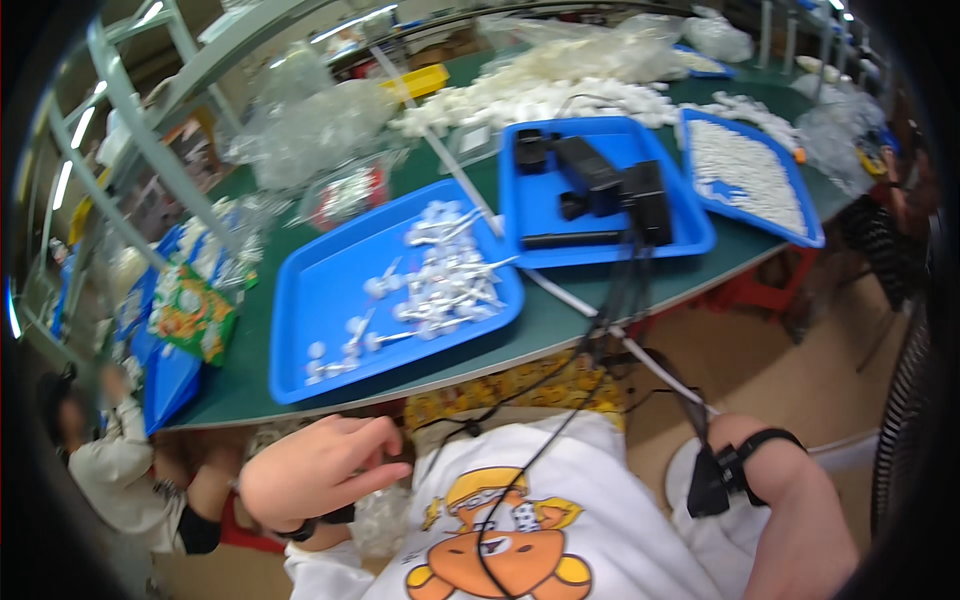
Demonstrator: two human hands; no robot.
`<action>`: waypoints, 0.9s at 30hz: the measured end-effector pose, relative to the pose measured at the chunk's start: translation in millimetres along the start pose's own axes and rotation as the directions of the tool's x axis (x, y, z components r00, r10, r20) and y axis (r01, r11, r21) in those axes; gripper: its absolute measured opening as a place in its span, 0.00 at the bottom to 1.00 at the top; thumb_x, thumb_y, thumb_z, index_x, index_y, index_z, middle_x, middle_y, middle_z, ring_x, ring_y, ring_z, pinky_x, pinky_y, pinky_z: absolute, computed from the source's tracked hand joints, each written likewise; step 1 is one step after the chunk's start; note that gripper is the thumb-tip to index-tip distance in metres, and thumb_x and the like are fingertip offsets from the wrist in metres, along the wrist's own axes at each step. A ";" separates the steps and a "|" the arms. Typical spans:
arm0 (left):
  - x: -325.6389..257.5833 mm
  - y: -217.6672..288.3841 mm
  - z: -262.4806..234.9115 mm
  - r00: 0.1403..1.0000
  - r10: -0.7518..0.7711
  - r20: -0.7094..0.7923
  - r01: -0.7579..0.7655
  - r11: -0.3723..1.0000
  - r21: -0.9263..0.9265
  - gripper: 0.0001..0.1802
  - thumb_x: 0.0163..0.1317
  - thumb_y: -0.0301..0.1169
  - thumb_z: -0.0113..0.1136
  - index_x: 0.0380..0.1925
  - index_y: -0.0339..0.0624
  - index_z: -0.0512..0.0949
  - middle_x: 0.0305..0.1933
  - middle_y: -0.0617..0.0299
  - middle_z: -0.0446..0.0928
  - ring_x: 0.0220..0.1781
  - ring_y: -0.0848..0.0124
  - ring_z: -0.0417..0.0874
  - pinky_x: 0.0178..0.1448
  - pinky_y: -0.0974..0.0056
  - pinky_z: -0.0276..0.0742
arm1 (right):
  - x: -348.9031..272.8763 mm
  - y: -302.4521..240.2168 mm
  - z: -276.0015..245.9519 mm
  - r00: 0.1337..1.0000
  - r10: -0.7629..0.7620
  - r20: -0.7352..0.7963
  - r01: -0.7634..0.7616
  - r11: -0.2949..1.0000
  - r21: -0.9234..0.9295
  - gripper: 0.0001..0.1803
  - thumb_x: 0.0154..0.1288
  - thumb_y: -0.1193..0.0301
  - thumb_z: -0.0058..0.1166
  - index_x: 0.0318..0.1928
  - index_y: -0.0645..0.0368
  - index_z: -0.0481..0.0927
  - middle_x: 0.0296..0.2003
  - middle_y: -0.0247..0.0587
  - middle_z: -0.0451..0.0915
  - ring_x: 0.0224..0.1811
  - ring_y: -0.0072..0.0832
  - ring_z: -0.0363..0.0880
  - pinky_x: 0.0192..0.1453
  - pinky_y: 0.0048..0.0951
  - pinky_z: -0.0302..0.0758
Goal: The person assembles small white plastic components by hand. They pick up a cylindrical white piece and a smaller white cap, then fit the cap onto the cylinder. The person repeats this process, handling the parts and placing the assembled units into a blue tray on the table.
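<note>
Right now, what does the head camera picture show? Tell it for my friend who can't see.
A person's left hand hangs half curled below the edge of a green table, holding nothing; the right hand is out of view, only a strapped wrist shows. On the table a blue tray holds small white parts, and another blue tray holds black devices.

green table (560, 325) loaded with three blue trays, white plastic bits scattered in the near tray (330, 290), black gear laid in the middle tray (690, 235), clear bags piled behind
</note>
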State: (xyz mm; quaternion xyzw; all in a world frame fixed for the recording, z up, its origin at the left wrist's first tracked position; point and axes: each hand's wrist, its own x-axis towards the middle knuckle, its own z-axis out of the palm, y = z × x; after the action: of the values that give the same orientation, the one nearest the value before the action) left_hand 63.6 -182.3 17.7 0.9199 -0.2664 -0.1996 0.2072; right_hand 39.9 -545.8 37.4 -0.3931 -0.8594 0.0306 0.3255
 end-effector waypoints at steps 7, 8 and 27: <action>0.6 2.0 -0.3 0.997 -0.077 0.021 0.076 0.996 0.038 0.16 0.61 0.40 0.55 0.34 0.36 0.71 0.21 0.56 0.73 0.24 0.60 0.76 0.29 0.61 0.70 | -60.1 55.0 -85.0 0.352 0.044 -0.935 -0.823 0.490 -0.287 0.12 0.49 0.88 0.47 0.35 0.63 0.68 0.30 0.33 0.66 0.31 0.18 0.67 0.38 0.19 0.69; 0.1 2.1 0.0 0.996 -0.083 0.020 0.082 0.996 0.038 0.16 0.61 0.40 0.55 0.34 0.35 0.71 0.21 0.55 0.73 0.24 0.60 0.76 0.29 0.61 0.70 | -86.0 61.3 -100.6 0.263 0.071 -0.962 -0.876 0.436 -0.207 0.12 0.49 0.88 0.47 0.35 0.63 0.68 0.30 0.33 0.66 0.31 0.18 0.67 0.39 0.18 0.68; -0.8 -6.8 -3.8 1.000 -0.009 -0.030 0.009 1.000 -0.018 0.15 0.61 0.38 0.55 0.35 0.35 0.70 0.21 0.55 0.73 0.23 0.58 0.76 0.29 0.60 0.71 | -327.0 139.0 -158.4 -0.216 0.713 -0.667 -0.887 -0.428 -0.171 0.08 0.43 0.77 0.59 0.29 0.61 0.82 0.25 0.42 0.81 0.28 0.31 0.80 0.37 0.29 0.76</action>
State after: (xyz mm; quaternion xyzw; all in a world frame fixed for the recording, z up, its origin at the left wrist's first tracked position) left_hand 67.6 -175.5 17.7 0.9221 -0.2574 -0.1892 0.2184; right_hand 380.1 -709.7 -56.1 -0.9833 -0.1144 -0.0823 0.1155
